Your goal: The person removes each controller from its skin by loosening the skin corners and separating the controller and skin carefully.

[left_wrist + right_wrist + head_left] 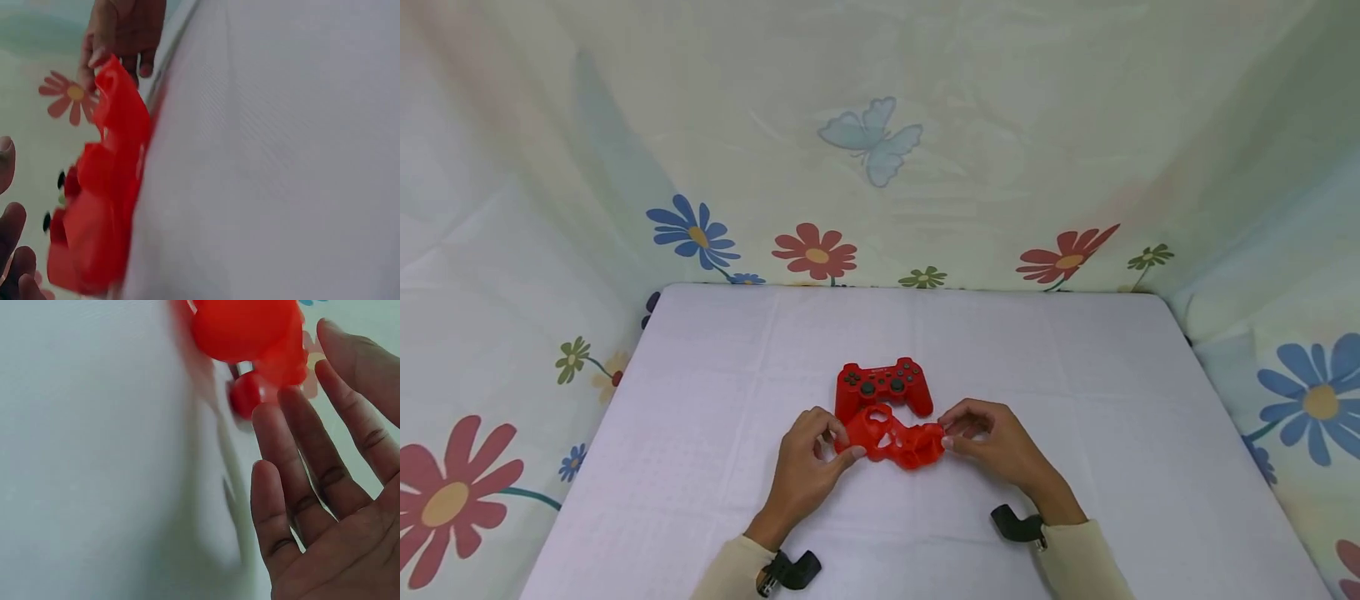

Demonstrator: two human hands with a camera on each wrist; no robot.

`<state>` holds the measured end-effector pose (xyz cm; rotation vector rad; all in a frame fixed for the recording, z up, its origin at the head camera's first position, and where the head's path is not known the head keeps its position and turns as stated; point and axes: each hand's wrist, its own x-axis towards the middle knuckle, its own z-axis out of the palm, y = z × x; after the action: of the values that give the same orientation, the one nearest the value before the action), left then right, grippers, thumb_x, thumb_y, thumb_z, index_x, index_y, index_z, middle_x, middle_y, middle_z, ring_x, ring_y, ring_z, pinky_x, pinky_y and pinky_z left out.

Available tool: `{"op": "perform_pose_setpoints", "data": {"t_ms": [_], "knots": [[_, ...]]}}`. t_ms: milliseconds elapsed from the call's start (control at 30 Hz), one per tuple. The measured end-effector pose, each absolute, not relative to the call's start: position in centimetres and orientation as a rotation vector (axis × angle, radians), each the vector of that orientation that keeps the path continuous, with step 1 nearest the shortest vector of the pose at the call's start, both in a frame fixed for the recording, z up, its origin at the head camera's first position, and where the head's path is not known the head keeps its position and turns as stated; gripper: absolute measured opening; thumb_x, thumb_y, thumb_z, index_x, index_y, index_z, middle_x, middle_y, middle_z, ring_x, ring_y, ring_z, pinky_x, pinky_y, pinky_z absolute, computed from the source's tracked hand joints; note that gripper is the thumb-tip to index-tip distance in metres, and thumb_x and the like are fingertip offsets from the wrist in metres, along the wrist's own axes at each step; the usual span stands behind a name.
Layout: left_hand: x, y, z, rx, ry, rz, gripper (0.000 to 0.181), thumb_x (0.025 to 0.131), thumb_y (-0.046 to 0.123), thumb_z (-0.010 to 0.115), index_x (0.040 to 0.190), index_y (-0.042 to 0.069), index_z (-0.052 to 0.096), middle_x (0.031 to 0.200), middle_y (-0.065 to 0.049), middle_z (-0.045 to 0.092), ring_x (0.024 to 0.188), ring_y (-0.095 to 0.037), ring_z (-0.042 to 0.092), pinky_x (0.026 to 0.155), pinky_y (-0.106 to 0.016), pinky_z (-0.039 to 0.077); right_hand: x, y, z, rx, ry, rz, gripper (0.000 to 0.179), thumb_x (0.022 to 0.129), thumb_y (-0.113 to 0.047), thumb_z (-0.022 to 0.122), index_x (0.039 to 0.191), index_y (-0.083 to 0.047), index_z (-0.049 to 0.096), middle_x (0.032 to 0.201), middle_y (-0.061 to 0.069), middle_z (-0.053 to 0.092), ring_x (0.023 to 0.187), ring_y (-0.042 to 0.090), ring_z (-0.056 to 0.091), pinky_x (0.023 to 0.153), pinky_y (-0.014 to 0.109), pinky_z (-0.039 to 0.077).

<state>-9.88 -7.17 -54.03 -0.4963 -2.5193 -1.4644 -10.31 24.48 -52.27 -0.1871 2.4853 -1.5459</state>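
Note:
A red game controller (880, 385) with dark thumbsticks lies on the table. In front of it is a soft red controller cover (895, 442) with cut-out holes, its far edge overlapping the controller in the head view. My left hand (805, 467) stands at the cover's left end; the left wrist view shows its relaxed fingers (12, 225) apart from the red surface. At the other end is my right hand (1000, 437), thumb and forefinger beside the tip. Its fingers (319, 450) look loosely extended in the right wrist view, the middle fingertip right at the cover.
A white cloth covers the table (1000, 350). Behind and beside it hangs a pale curtain (970, 125) printed with flowers and a butterfly. Each wrist carries a small black camera mount, such as the left one (797, 571).

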Motion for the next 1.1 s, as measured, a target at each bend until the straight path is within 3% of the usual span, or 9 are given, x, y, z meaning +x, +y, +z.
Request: {"op": "perform_pose_setpoints", "data": {"t_ms": [267,400,600,733,867,1000,1100], "knots": [[-10.4,-3.0,-53.2,-0.706,-2.56,-1.385,0.031,0.082,0.03,0.094,0.095,0.026,0.066,0.095,0.016,0.066,0.097,-0.012,0.057,0.076,-0.027,0.053,-10.4,24.1,-53.5,-0.266,2.439,-1.607,0.026,0.094,-0.017,0.082,0.118,-0.018,0.074,0.115,0.003,0.076,0.1,0.019,0.075,0.086,0.027,0.059],[-10.2,-1.5,-53.7,-0.791,-2.576,-1.323,0.035,0.079,0.035,0.096,0.094,0.025,0.066,0.094,0.015,0.068,0.096,-0.01,0.057,0.076,-0.023,0.052,-10.4,23.5,-53.8,-0.284,2.384,-1.667,0.024,0.095,-0.016,0.082,0.117,-0.017,0.073,0.113,0.005,0.076,0.096,0.019,0.074,0.086,0.027,0.061],[-10.1,-0.1,-54.0,-0.82,-2.528,-1.202,0.044,0.074,0.039,0.099,0.098,0.023,0.066,0.093,0.013,0.069,0.094,-0.006,0.055,0.077,-0.02,0.049,-10.4,22.5,-53.7,-0.289,2.263,-1.816,0.026,0.097,-0.015,0.078,0.12,-0.007,0.07,0.115,0.016,0.074,0.093,0.02,0.076,0.086,0.025,0.062],[-10.1,0.2,-54.0,-0.787,-2.51,-1.23,0.038,0.079,0.035,0.095,0.101,0.021,0.068,0.094,0.01,0.069,0.092,-0.01,0.057,0.075,-0.022,0.049,-10.3,22.1,-53.8,-0.274,2.193,-1.879,0.029,0.099,-0.013,0.076,0.125,-0.004,0.067,0.119,0.019,0.07,0.097,0.018,0.077,0.086,0.024,0.061],[-10.2,0.0,-54.0,-0.706,-2.514,-1.392,0.024,0.089,0.023,0.088,0.102,0.019,0.068,0.097,0.007,0.068,0.095,-0.013,0.06,0.078,-0.024,0.054,-9.9,22.1,-53.9,-0.262,2.09,-1.922,0.048,0.093,-0.007,0.081,0.137,-0.003,0.061,0.126,0.021,0.062,0.099,0.02,0.077,0.086,0.027,0.063],[-10.4,-0.1,-53.9,-0.622,-2.506,-1.532,0.021,0.093,0.016,0.083,0.106,0.019,0.067,0.101,0.005,0.067,0.096,-0.008,0.063,0.083,-0.025,0.058,-9.5,22.1,-54.0,-0.227,2.107,-1.891,0.063,0.086,-0.008,0.088,0.142,-0.006,0.059,0.124,0.02,0.062,0.089,0.024,0.079,0.084,0.029,0.064],[-10.6,-0.1,-53.8,-0.579,-2.503,-1.62,0.021,0.094,0.015,0.082,0.108,0.018,0.066,0.102,0.005,0.067,0.094,-0.007,0.064,0.082,-0.024,0.059,-9.2,22.3,-54.2,-0.218,2.182,-1.846,0.061,0.086,-0.011,0.089,0.14,-0.007,0.061,0.119,0.019,0.066,0.082,0.024,0.079,0.081,0.028,0.064]]}}
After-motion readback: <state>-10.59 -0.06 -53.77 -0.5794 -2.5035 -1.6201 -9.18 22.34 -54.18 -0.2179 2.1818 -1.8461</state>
